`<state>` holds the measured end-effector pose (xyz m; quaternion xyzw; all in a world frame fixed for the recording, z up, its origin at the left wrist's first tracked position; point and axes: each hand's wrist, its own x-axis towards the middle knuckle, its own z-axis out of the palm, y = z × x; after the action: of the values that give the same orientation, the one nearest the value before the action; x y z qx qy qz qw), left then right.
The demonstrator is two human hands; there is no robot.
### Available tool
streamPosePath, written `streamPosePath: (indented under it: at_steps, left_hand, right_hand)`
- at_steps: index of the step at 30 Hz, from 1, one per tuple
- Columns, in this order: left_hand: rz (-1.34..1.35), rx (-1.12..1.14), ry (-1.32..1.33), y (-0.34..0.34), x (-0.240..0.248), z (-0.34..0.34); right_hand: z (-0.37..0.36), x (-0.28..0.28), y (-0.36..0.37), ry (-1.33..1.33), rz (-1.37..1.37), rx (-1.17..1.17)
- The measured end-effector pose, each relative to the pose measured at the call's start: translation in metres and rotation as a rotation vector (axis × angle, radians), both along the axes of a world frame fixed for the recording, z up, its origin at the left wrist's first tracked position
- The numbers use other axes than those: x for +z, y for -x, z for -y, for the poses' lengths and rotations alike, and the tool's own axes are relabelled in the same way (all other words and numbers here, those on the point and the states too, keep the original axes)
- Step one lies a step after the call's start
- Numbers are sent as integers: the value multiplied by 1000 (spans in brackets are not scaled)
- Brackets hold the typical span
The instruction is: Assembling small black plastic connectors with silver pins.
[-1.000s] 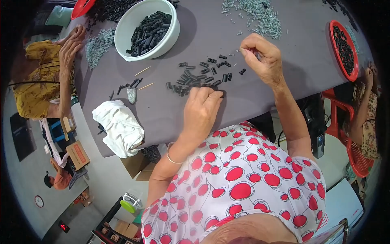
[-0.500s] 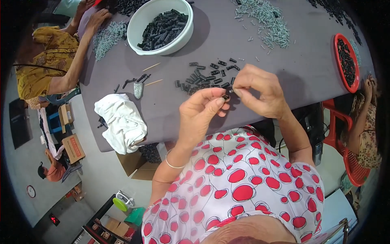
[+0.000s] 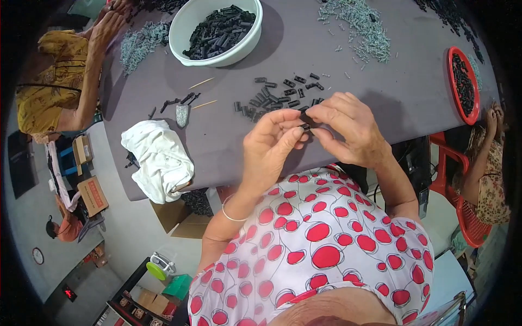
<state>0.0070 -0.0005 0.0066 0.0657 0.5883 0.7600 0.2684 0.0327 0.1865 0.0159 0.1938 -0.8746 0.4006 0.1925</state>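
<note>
My left hand (image 3: 272, 142) pinches a small black plastic part (image 3: 305, 127) between thumb and fingers, above the near edge of the table. Close against it, my right hand (image 3: 348, 129) is closed, its fingertips at a second dark piece (image 3: 304, 110) and its thumb by the first part. The fingers partly hide both pieces. Just beyond my hands lies a loose group of short black tubular parts (image 3: 266, 98) on the grey table (image 3: 223, 146).
A white bowl (image 3: 253, 39) of black parts stands at the far left. Metal springs (image 3: 361, 32) are heaped at the far side. A red tray (image 3: 451, 70) holds parts at right. A white cloth (image 3: 157, 160) and wooden sticks (image 3: 204, 104) lie left. Other people sit on both sides.
My right fingers have come in closer to the left hand; the small spring seen at their tips is now out of sight, and a dark piece shows there. The person at left has moved a hand away.
</note>
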Motion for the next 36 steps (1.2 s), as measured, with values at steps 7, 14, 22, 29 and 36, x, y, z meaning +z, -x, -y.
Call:
streamPosePath:
  at_steps: [7, 14, 22, 29, 36]
  left_hand:
    - [185, -163, -158, 4, -15, 7]
    - [365, -343, -147, 4, -26, 20]
    - [426, -419, -186, 10, -34, 21]
    - [447, -316, -293, 8, -44, 18]
    - [413, -315, -247, 8, -42, 17]
  right_hand:
    - [2, -3, -6, 192, 100, 93]
    - [2, -14, -13, 195, 105, 190]
    - [-10, -9, -4, 192, 168, 198]
    - [-42, -21, 8, 73, 193, -394]
    - [-37, -28, -3, -110, 190, -234]
